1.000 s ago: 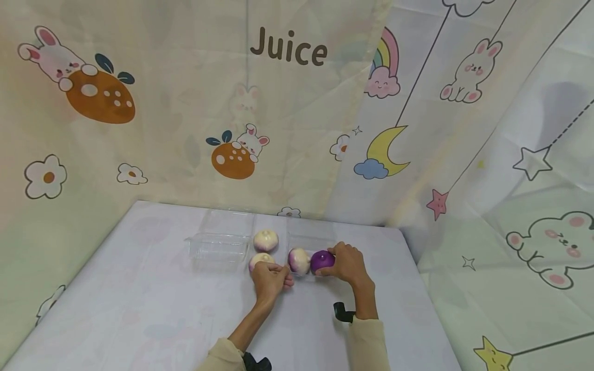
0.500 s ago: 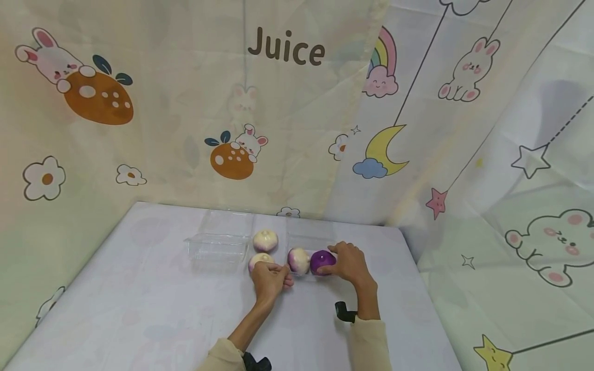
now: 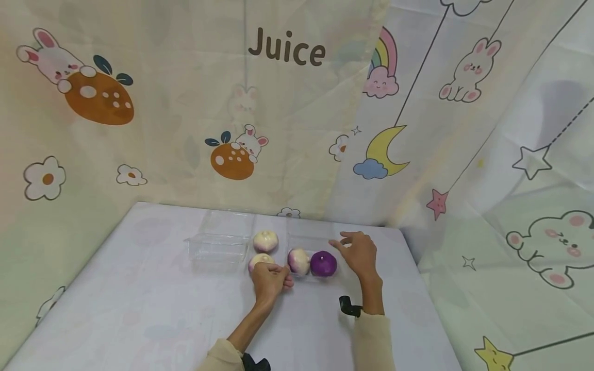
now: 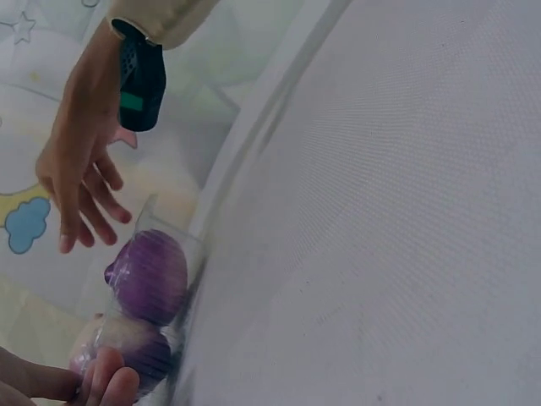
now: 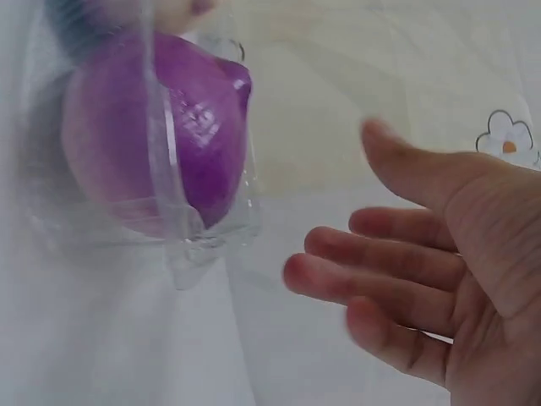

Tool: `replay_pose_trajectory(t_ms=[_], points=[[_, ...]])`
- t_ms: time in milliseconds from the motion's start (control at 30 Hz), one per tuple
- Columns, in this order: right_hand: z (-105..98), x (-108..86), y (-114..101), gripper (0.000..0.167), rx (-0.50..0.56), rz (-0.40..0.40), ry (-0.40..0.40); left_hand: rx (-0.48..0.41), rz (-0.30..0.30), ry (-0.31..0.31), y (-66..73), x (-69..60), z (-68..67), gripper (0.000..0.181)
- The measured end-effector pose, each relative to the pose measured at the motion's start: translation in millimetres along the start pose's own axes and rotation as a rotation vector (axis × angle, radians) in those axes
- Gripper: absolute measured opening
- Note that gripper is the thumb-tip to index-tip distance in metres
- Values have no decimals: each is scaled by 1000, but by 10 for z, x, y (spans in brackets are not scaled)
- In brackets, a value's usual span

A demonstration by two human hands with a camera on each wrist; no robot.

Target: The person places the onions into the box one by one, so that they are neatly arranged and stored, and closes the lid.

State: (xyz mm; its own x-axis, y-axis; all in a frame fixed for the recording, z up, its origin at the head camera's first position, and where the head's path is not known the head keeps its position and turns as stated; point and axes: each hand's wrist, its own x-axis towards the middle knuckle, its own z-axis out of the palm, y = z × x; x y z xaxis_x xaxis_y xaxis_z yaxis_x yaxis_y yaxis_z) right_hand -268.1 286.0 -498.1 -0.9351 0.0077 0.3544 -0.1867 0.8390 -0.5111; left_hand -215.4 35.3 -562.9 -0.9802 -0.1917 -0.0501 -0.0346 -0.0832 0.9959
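A purple onion (image 3: pixel 323 264) and a white-and-purple onion (image 3: pixel 298 262) sit side by side in a clear plastic box (image 5: pixel 182 254), whose lid (image 3: pixel 310 231) is folded back. My left hand (image 3: pixel 269 281) pinches the left front edge of this box with thumb and fingers, beside the white-and-purple onion. To the right of the purple onion, my right hand (image 3: pixel 362 255) is held above the table, fingers spread and apart from box and onion. In the right wrist view, nothing lies in its palm. The left hand partly covers another pale onion (image 3: pixel 260 260).
One more pale onion (image 3: pixel 266 241) lies behind the partly covered one, between the boxes. A second clear plastic box (image 3: pixel 218 250) stands at the left with its lid raised. The table (image 3: pixel 153 304) has a white cover and meets a printed curtain (image 3: pixel 181 134) at the back.
My right hand has let go of the purple onion and moved back and to the right. The onion stays in the box. My left hand has kept its place.
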Motion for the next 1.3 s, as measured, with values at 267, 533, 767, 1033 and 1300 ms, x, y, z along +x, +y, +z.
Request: replay_pose_trajectory(t_ms=[267, 533, 767, 1033, 1300], points=[[53, 201, 214, 35, 180, 128, -19, -6, 1, -2, 9, 5, -5, 13], [250, 252, 444, 44, 381, 280, -174, -4, -2, -10, -6, -3, -1, 13], [289, 269, 484, 59, 588, 323, -331, -9, -5, -18, 5, -8, 1, 13], [287, 330, 489, 63, 757, 359, -361, -8, 6, -29, 1, 12, -6, 13], [258, 353, 509, 60, 823, 358, -328, -4, 6, -29, 10, 18, -10, 13]])
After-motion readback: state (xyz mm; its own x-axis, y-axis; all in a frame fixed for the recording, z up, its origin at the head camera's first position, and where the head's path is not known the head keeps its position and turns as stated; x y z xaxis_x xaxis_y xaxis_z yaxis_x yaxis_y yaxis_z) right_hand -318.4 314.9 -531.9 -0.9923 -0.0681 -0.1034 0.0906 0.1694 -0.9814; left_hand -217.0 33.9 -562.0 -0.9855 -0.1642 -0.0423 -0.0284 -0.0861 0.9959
